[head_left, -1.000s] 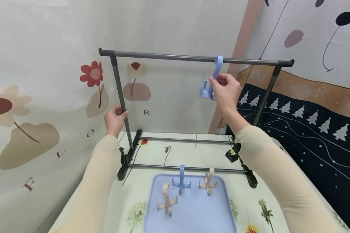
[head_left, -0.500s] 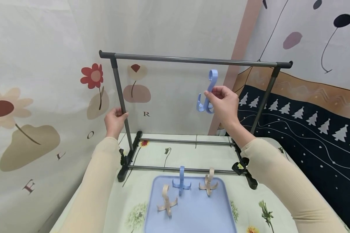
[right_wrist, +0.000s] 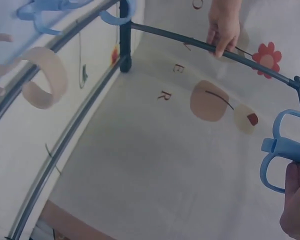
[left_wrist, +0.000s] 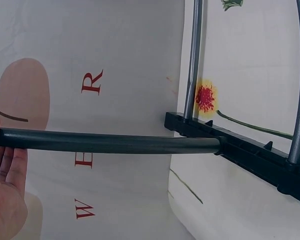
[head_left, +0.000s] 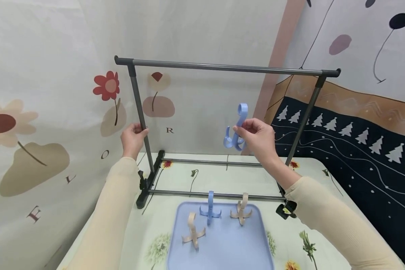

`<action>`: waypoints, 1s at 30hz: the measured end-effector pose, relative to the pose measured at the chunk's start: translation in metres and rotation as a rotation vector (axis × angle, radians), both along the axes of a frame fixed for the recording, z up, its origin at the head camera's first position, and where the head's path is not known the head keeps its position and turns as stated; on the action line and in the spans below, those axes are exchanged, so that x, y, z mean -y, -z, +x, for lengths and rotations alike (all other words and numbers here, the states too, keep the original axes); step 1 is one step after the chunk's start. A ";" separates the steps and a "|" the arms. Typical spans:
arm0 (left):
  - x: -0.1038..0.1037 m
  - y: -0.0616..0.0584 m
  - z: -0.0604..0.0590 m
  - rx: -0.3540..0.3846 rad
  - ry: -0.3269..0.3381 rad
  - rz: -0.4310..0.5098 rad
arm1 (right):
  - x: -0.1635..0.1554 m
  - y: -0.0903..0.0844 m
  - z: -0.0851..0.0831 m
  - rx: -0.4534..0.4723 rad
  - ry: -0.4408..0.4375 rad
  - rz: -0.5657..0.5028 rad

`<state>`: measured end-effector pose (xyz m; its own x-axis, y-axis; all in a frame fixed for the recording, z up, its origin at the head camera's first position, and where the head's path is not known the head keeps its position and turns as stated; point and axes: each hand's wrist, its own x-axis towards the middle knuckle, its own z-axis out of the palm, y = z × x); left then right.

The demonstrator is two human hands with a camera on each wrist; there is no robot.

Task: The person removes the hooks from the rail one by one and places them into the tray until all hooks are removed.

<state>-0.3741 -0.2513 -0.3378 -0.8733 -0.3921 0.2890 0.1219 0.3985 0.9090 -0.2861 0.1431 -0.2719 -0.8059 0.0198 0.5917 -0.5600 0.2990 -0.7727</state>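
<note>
The blue hook (head_left: 235, 126) is pinched between the thumb and fingers of my right hand (head_left: 258, 137), in the air below the top rail (head_left: 222, 68) and well above the tray (head_left: 222, 243). A second ago its curl sat over that rail; half a second ago it was just clear of it, and now it hangs lower and a little to the left, about level with my other hand. So I judge the hook is off the rack (head_left: 145, 150) and on its way down, with the tray under it as the likely place to go. The hook stands upright in my grip, loop on top, prongs below.

My right arm reaches forward with the wrist raised and the elbow dropped toward the tabletop (head_left: 175, 176). My left hand (head_left: 132, 137) has not moved: its fingers are wrapped round the rack's left post (head_left: 139, 108), steadying it, arm stretched straight ahead.

On the tray lie three more hooks: a blue one (head_left: 209, 210) at the back, a beige one (head_left: 241, 212) beside it to the right, and another beige one (head_left: 193, 233) nearer me on the left
</note>
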 end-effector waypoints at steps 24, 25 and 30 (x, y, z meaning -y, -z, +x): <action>0.001 0.002 0.001 -0.001 -0.006 -0.005 | 0.003 0.071 0.048 0.197 -0.136 0.119; 0.001 0.002 0.001 -0.003 -0.004 -0.004 | 0.004 0.073 0.049 0.212 -0.133 0.120; 0.000 0.000 0.000 -0.009 -0.004 0.002 | 0.003 0.082 0.054 0.267 -0.140 0.104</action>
